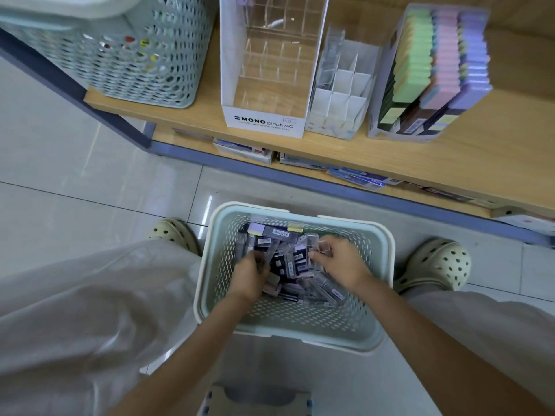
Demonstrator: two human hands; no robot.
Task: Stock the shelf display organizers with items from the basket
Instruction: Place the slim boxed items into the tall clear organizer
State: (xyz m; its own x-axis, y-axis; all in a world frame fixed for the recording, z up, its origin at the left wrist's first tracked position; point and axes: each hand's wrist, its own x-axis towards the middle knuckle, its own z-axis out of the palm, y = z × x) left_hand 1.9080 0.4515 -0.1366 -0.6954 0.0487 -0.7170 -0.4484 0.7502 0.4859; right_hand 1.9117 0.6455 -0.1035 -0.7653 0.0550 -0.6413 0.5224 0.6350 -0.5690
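Observation:
A pale green perforated basket [375, 265] stands on the floor between my feet, holding several small lead cases [292, 261] in dark and clear packaging. Both my hands are inside it. My left hand [247, 277] grips a few of the cases, fingers curled round them. My right hand [338, 259] pinches a clear case at the pile's right side. On the wooden shelf [450, 157] above stand an empty "MONO graph MG" display organizer [264, 121] with clear dividers and a smaller empty white divided organizer [339, 100].
A second pale green basket [135, 55] sits on the shelf at the left. A display box of pastel sticky notes [432, 73] stands right of the organizers. Packages lie on the lower shelf [360, 175]. A small stool [255, 400] is below me.

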